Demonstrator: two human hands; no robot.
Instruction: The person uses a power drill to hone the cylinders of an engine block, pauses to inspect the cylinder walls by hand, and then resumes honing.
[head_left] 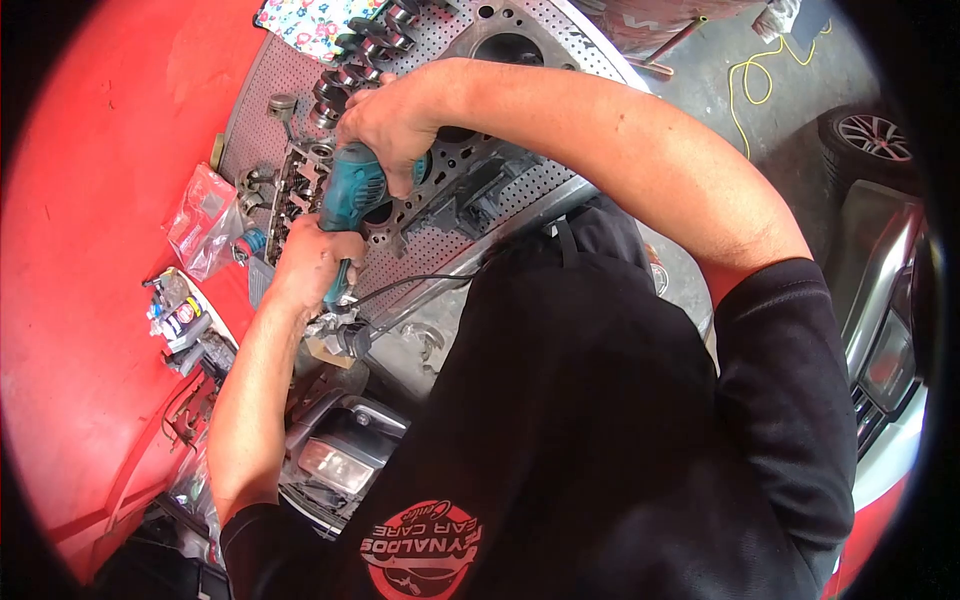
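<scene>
Both my hands are on a teal corded power tool [352, 185] with a vented housing. My left hand [318, 262] is wrapped round its lower, handle end, where a black cord [415, 281] leaves. My right hand [385, 122] clasps the upper housing from above, fingers curled over it. The tool's working end is hidden, so its exact kind cannot be made out. Just beyond it lies a cylinder head [295, 190]. A crankshaft [368, 48] lies past my right hand. Under my right forearm is an engine block [505, 45] with large round bores.
A perforated metal bench top [262, 92] carries these parts and a piston [282, 108]. A plastic bag [203, 222] and bottles [182, 318] rest at the left by a red surface [110, 200]. A yellow cord [742, 95] and a wheel [868, 140] are at the right.
</scene>
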